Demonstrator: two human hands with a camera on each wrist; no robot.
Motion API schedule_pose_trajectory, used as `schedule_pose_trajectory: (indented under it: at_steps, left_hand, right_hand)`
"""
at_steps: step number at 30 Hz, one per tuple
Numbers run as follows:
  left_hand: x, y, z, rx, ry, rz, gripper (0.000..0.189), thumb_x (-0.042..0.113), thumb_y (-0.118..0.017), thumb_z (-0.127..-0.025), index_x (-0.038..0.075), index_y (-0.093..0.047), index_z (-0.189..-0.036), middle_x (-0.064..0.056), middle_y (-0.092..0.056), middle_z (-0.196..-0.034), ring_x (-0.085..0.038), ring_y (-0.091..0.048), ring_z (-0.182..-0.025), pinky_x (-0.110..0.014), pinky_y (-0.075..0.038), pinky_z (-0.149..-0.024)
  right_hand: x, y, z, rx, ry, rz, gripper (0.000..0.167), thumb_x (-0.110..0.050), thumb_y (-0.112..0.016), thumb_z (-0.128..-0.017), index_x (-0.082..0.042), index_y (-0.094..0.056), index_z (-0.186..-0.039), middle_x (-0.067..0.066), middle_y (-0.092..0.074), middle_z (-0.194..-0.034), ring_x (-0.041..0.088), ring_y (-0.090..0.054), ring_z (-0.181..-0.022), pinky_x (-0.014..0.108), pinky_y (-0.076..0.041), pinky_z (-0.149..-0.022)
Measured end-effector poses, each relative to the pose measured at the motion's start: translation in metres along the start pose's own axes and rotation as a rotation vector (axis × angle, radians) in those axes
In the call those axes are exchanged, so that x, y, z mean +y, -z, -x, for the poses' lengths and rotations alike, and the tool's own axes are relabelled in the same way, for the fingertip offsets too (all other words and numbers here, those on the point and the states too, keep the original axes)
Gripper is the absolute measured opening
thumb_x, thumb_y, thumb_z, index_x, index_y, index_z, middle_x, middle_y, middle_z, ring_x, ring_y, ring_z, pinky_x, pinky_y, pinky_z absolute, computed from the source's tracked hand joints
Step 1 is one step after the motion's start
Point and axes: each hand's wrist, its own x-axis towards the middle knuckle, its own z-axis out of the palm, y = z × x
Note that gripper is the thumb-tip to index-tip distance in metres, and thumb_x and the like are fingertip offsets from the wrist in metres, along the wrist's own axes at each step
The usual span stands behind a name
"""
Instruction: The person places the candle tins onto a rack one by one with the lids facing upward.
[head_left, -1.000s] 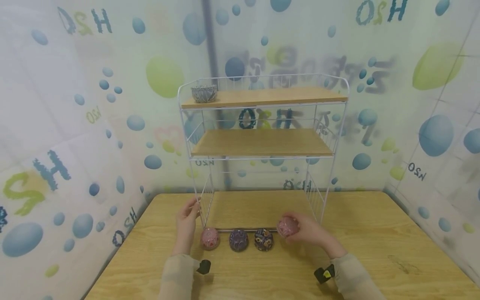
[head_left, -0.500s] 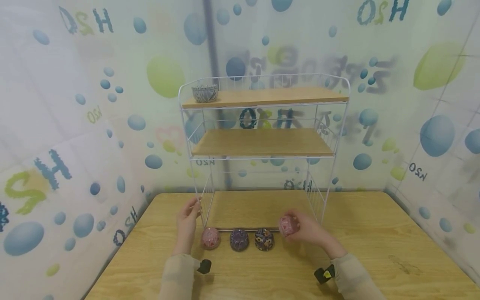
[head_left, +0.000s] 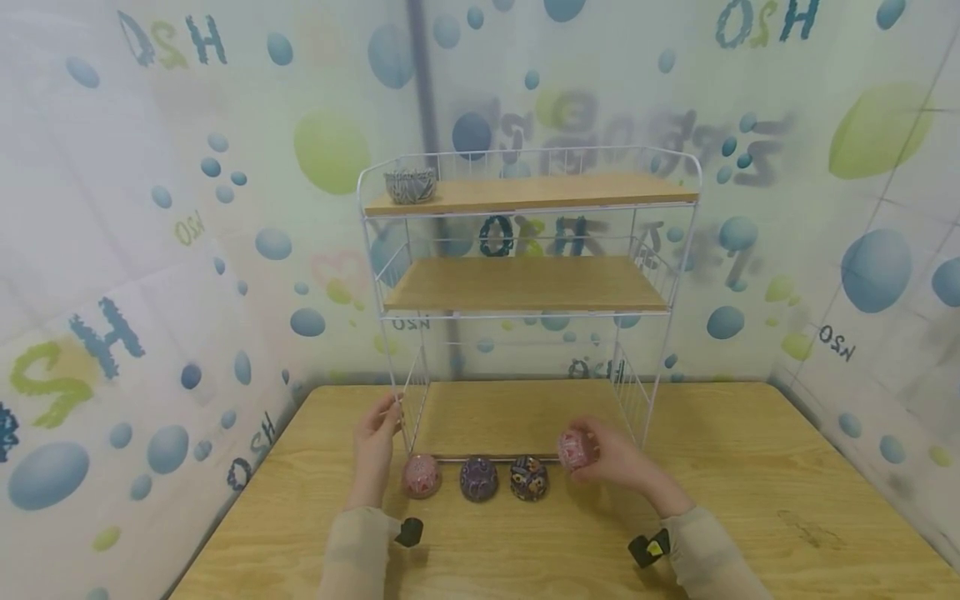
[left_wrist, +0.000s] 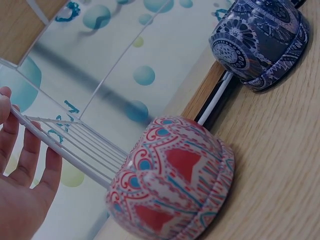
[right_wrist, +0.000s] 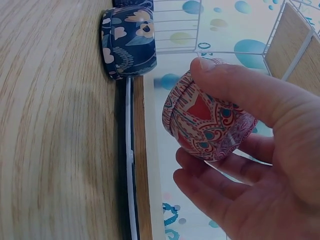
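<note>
Wood tabletop: right hand pinches red-patterned bowl at 5 o'clock, left hand grips rack, likely carry step, next needing steadiness.

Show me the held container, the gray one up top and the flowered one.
Held container (right_wrist: pixel 207 120), right wrist view: patterned side.
Gray container (head_left: pixel 411 187), head view: front side.
Flowered container (right_wrist: pixel 129 44), right wrist view: side.

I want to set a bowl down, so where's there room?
The top shelf is free right of the grey bowl; the middle shelf below is all bare. The bottom shelf is bare behind the three bowls, the table in front of them. It's crowded where those bowls line up between the left grip and the pink bowl in the right grip.
</note>
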Motion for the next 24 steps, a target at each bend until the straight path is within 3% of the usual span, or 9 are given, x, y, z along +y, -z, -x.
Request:
schedule_pose_trajectory:
  at_steps: [9,15,20,24]
  left_hand:
    - [-0.026,0.004,-0.013,0.024,0.012,0.02,0.027,0.015,-0.055,-0.1,0.002,-0.062,-0.122,-0.004,-0.062,-0.121,-0.014,-0.056,-0.104,-0.036,-0.047,-0.095]
    - [-0.027,0.004,-0.014,0.026,-0.001,0.018,0.028,0.015,-0.055,-0.1,0.0,-0.06,-0.123,-0.004,-0.063,-0.12,-0.012,-0.057,-0.104,-0.036,-0.048,-0.094]
    - [-0.027,0.003,-0.014,0.026,-0.013,0.006,0.029,0.015,-0.055,-0.1,-0.001,-0.06,-0.123,0.006,-0.064,-0.111,-0.011,-0.057,-0.102,-0.032,-0.049,-0.092]
    - [-0.027,0.003,-0.013,0.028,-0.025,-0.002,0.028,0.015,-0.055,-0.1,-0.001,-0.061,-0.122,0.007,-0.064,-0.11,-0.013,-0.057,-0.103,-0.028,-0.049,-0.089]
  right_hand:
    - [0.002,-0.001,-0.001,0.005,-0.007,0.034,0.068,-0.012,-0.087,-0.067,-0.001,-0.055,-0.126,0.012,-0.059,-0.116,0.031,-0.058,-0.103,0.043,-0.054,-0.082]
    - [0.002,-0.001,-0.001,0.011,0.003,0.034,0.068,-0.01,-0.087,-0.065,0.001,-0.055,-0.124,0.012,-0.059,-0.113,0.029,-0.058,-0.101,0.04,-0.055,-0.079]
    - [0.003,-0.001,-0.001,0.011,0.013,0.028,0.068,-0.009,-0.086,-0.064,0.002,-0.054,-0.124,0.012,-0.059,-0.112,0.028,-0.058,-0.1,0.039,-0.055,-0.08]
    - [0.003,-0.001,-0.001,0.012,0.033,0.041,0.071,-0.009,-0.085,-0.064,0.004,-0.053,-0.125,0.015,-0.059,-0.114,0.03,-0.058,-0.1,0.041,-0.054,-0.081]
